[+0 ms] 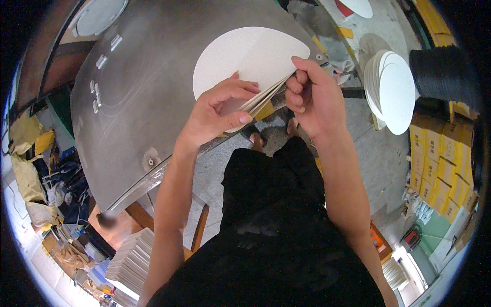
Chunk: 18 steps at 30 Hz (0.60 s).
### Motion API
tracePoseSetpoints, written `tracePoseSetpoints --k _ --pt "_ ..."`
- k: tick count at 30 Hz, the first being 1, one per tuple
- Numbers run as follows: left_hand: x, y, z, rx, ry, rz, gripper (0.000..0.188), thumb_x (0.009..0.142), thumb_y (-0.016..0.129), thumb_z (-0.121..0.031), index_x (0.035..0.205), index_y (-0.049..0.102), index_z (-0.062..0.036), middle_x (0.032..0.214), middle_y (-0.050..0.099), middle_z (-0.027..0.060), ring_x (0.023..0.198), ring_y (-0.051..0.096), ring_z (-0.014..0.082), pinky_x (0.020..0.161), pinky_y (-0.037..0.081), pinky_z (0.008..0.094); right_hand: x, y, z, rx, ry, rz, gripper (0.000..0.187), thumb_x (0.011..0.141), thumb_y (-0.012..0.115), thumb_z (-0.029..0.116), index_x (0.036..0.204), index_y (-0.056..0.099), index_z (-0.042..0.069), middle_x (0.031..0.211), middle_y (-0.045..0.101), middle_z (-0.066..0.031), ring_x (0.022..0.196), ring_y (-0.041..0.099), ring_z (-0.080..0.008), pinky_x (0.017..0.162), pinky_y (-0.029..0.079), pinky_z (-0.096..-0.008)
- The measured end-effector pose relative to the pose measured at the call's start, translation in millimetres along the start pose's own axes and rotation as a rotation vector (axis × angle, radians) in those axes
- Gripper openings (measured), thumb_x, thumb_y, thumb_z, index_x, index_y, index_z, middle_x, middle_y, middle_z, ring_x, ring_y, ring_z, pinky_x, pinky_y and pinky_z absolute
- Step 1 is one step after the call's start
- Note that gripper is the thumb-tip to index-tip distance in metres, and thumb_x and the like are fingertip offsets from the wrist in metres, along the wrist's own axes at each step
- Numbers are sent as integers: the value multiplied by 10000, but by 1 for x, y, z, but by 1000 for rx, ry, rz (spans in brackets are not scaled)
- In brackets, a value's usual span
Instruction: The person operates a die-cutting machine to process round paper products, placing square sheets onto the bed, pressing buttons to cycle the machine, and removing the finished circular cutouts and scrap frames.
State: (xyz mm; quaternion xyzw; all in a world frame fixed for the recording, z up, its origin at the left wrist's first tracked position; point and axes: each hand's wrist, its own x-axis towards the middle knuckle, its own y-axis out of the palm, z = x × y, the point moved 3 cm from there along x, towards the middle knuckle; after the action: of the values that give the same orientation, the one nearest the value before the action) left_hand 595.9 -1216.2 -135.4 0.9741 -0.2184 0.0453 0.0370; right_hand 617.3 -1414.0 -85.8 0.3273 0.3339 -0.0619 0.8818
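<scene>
A thin stack of round white sheets (240,53) overhangs the near edge of the grey metal table (148,61). Along the side closest to me the layers are fanned slightly apart. My left hand (217,110) grips this near edge, thumb on the layered edges and fingers spread over the top sheet. At the stack's right end my right hand (317,94) pinches the rim between thumb and curled fingers. How many layers the right hand holds is hidden.
Small metal blocks (101,62) are fixed on the table's left part. A pile of white discs (391,94) stands at the right, beside a large black ribbed roll (440,74). Yellow cartons (440,158) are stacked beyond. White sheets (132,261) are piled at lower left.
</scene>
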Motion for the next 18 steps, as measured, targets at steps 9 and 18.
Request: tracePoseSetpoints --k 9,18 --pt "0 0 0 10 -12 12 372 794 761 -321 1022 699 -34 1146 657 101 1133 582 216 1205 101 492 1 1 -1 16 -4 -20 281 887 641 175 681 466 97 619 459 -20 514 444 -125 411 337 -257" --pt "1 -2 -4 6 -19 13 374 799 757 -317 1022 695 -23 1144 656 107 1146 576 220 1201 108 500 3 3 -1 -4 10 2 283 877 650 189 682 464 104 600 466 -23 484 442 -127 407 328 -252"
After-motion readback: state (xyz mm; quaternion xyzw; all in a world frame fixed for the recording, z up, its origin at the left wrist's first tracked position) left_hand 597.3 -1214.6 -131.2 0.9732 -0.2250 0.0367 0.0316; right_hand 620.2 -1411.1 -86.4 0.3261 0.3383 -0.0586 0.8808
